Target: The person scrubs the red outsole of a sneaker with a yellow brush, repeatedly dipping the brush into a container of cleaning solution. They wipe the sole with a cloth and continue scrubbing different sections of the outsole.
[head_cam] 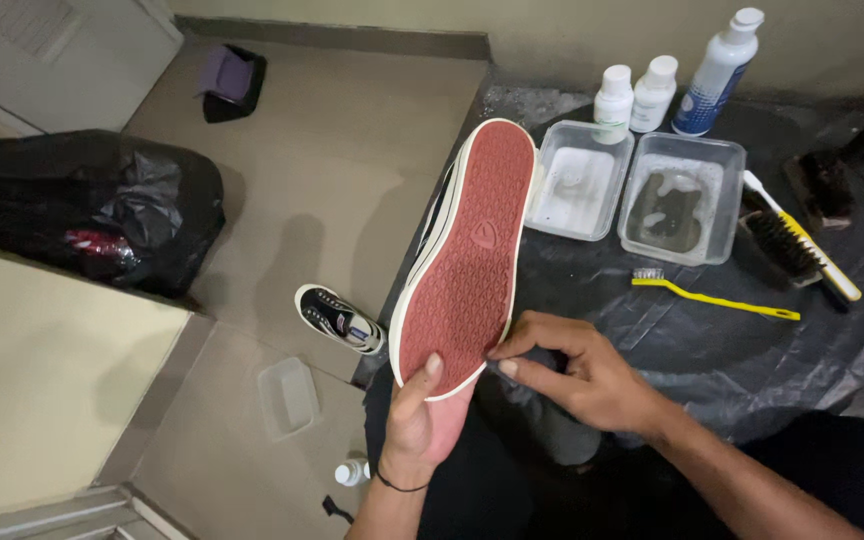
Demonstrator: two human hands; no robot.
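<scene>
Head view: left hand (420,420) fingers wrap the heel of a red-soled canvas shoe (467,255) (sole up); right hand (577,372) fingers pinch its white rim, beside the black-covered round table (752,350).

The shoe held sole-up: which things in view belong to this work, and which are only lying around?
In use:
- left hand holding sneaker
- right hand at its edge
- two plastic tubs
- yellow toothbrush
- bristle brush
- three bottles

Lying about:
- black rubbish bag
- second sneaker on floor

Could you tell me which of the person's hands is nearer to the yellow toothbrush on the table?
Right. The right hand sits at the shoe's heel edge, just below-left of the yellow toothbrush; the left hand grips the heel from underneath, further left.
</scene>
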